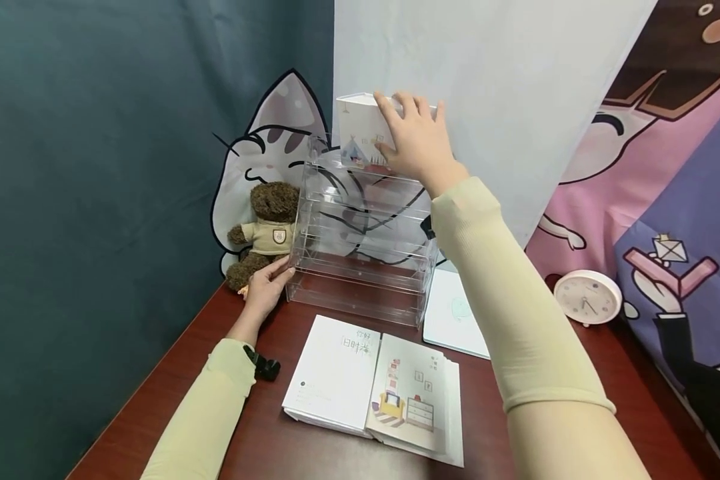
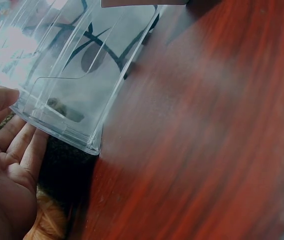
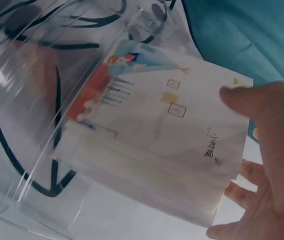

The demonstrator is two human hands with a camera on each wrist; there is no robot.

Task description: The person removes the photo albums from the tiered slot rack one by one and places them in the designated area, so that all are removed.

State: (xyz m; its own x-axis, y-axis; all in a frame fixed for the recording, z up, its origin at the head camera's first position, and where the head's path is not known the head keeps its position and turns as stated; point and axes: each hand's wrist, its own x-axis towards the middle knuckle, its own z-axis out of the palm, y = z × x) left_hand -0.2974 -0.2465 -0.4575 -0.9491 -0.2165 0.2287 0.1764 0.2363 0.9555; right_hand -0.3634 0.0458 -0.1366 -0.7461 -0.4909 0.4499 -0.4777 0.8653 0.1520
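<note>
My right hand (image 1: pixel 417 137) holds a white illustrated book (image 1: pixel 360 130) by its top, the thumb on the cover and the fingers round the far side. The lower end of the book (image 3: pixel 151 115) stands at the top tier of a clear plastic tiered rack (image 1: pixel 363 293). Down at the rack's lower left side, my left hand (image 1: pixel 267 287) grips the side panel, with the thumb at its front edge and the fingers along the outside. In the left wrist view the fingers (image 2: pixel 24 145) show under the clear panel.
A brown teddy bear (image 1: pixel 270 227) sits left of the rack. In front lie two white books, one plain (image 1: pixel 336 373) and one illustrated (image 1: pixel 405 393). Right of the rack are a pale flat book (image 1: pixel 453 313) and a round clock (image 1: pixel 588 298). Curtains back the brown table (image 1: pixel 498 433).
</note>
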